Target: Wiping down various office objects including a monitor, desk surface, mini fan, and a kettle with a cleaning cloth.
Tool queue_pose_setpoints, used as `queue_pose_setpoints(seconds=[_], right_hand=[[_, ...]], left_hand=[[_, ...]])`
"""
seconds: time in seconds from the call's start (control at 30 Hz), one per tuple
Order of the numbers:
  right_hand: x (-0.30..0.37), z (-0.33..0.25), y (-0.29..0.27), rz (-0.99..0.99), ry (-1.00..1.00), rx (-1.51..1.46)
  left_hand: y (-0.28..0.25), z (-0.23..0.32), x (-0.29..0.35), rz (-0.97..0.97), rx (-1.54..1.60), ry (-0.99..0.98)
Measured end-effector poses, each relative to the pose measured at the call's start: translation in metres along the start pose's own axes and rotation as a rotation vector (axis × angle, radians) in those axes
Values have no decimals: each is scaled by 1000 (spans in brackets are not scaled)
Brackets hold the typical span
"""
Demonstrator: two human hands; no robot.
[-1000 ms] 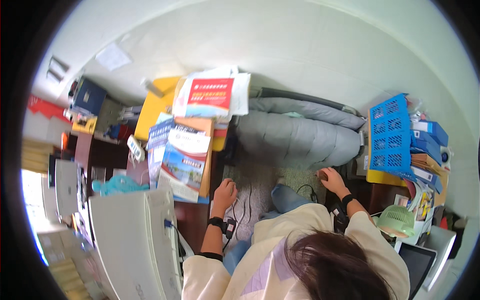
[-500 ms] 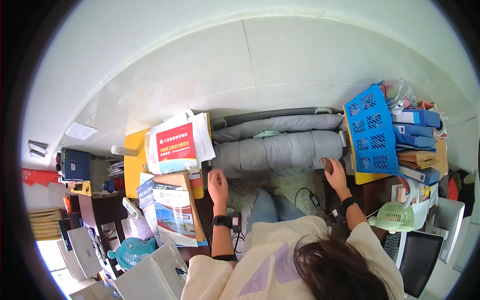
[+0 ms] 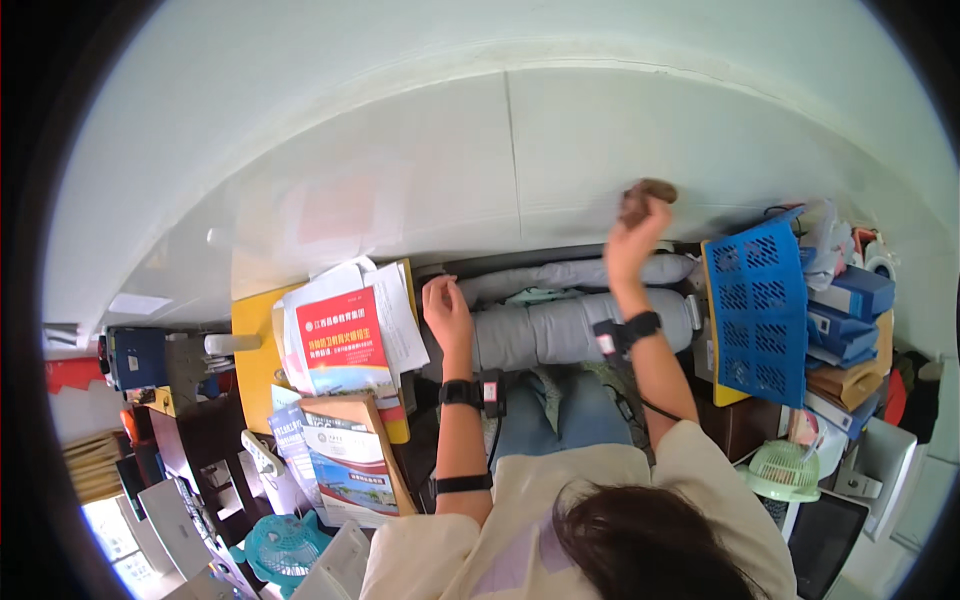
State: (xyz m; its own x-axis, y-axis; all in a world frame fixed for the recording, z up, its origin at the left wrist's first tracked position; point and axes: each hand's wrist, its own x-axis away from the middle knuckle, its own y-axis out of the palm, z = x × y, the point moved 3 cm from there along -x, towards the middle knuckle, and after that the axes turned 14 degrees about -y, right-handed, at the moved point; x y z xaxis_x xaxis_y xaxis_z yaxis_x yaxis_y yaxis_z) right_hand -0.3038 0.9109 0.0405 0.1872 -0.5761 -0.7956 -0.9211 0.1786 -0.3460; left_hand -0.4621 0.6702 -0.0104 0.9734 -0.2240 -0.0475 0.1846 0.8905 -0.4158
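My right hand point(image 3: 632, 250) is raised at the wall point(image 3: 565, 150), closed round a brown cloth point(image 3: 648, 198) that is crumpled and slightly blurred. Below that arm lies grey quilted padding point(image 3: 545, 332), folded in thick rolls, with a slimmer grey roll point(image 3: 570, 277) behind it. A bit of pale green fabric shows between the two. My left hand point(image 3: 447, 312) is at the left end of the padding, fingers curled in, with nothing visible in them. Whether it touches the padding is unclear.
Left of the padding, papers and a red booklet point(image 3: 343, 340) cover a yellow board point(image 3: 258, 318), with more brochures point(image 3: 350, 465) nearer me. A blue plastic basket point(image 3: 760, 320) leans at the right, beside blue folders point(image 3: 845, 310). A green fan point(image 3: 785, 470) stands below.
My right hand has risen from the padding's right end to the wall, carrying the brown cloth. My left hand has moved farther forward, and my body leans closer to the padding.
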Motion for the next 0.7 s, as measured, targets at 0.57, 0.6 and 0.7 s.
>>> queue_pose_setpoints(seconds=[0.57, 0.6, 0.7], right_hand=[[50, 13, 61, -706, -577, -334], [46, -1, 58, -706, -486, -355], [2, -35, 44, -456, -571, -281]], left_hand=[[20, 6, 10, -71, -152, -14], [9, 0, 8, -44, -164, -22], [-13, -16, 20, -10, -189, -67]])
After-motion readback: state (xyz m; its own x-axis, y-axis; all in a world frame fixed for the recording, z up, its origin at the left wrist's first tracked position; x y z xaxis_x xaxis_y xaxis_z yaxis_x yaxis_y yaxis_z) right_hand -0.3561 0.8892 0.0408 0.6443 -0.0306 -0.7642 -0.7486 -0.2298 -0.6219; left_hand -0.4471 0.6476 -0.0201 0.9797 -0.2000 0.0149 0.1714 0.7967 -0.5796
